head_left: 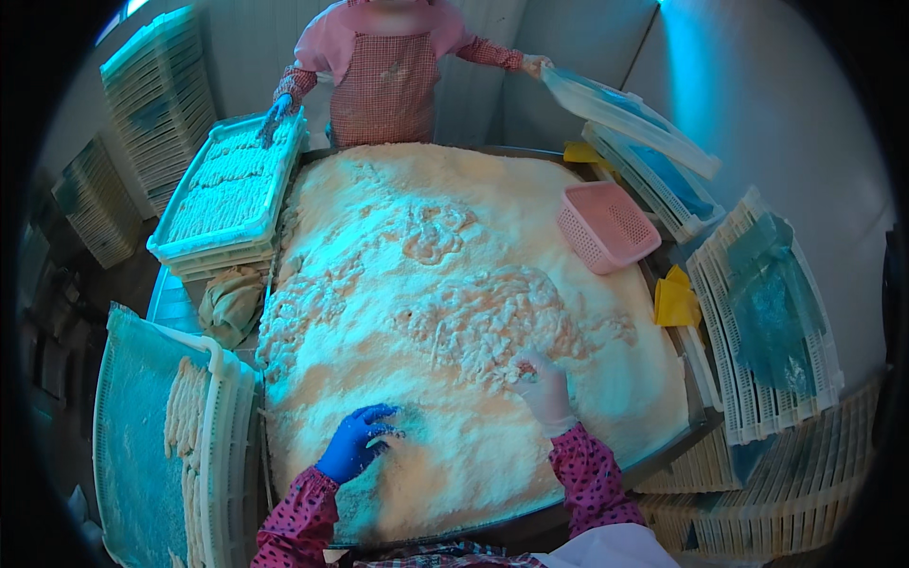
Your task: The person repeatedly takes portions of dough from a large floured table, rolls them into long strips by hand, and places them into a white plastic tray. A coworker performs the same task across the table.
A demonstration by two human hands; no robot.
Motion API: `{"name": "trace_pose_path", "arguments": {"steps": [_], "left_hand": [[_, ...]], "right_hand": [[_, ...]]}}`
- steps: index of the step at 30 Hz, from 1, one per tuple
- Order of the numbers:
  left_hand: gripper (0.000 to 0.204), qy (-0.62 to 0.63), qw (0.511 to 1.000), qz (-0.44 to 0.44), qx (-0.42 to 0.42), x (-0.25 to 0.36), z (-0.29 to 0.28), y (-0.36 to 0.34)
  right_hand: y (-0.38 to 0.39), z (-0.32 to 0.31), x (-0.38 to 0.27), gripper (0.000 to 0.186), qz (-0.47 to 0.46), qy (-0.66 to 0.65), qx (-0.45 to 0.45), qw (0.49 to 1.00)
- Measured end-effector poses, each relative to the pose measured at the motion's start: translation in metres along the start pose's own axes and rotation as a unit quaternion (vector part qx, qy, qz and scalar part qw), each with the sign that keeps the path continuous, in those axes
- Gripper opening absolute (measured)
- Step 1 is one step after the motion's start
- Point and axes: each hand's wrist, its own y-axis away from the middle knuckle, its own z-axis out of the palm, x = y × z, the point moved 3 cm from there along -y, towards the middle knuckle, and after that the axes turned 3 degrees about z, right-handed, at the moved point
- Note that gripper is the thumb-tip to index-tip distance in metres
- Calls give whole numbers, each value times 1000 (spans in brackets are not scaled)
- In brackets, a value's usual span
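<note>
A broad heap of pale crumbs covers the table in front of me. In its middle lies a cluster of crumb-coated pieces, with more wet-looking pieces farther back. My left hand, in a blue glove, hovers over or rests on the crumbs at the near left, fingers curled but apart and nothing seen in them. At the near right edge of the cluster is my right hand in a whitish glove, its fingers drawn together. Whatever they may hold is too small to make out.
Coated strips fill a tray at the far left; a tray nearer me holds a few. A pink basket sits on the crumbs. Slatted trays line the right. A co-worker opposite grips a white tray.
</note>
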Motion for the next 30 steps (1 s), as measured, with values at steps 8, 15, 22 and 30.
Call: {"name": "trace_pose_path", "arguments": {"steps": [8,15,22,30], "left_hand": [[30,-27,970,-217,109,-24,17,52],[39,-47,990,-106,81,2,81,17],[39,-168,984,-23,55,7,88,9],[30,-146,964,-145,169,-24,42,56]], "right_hand": [[80,43,15,36,-37,11,-213,976],[34,43,-9,20,-67,160,11,985],[-1,41,13,25,-86,266,-43,959],[-14,-1,39,23,123,-189,66,972]]}}
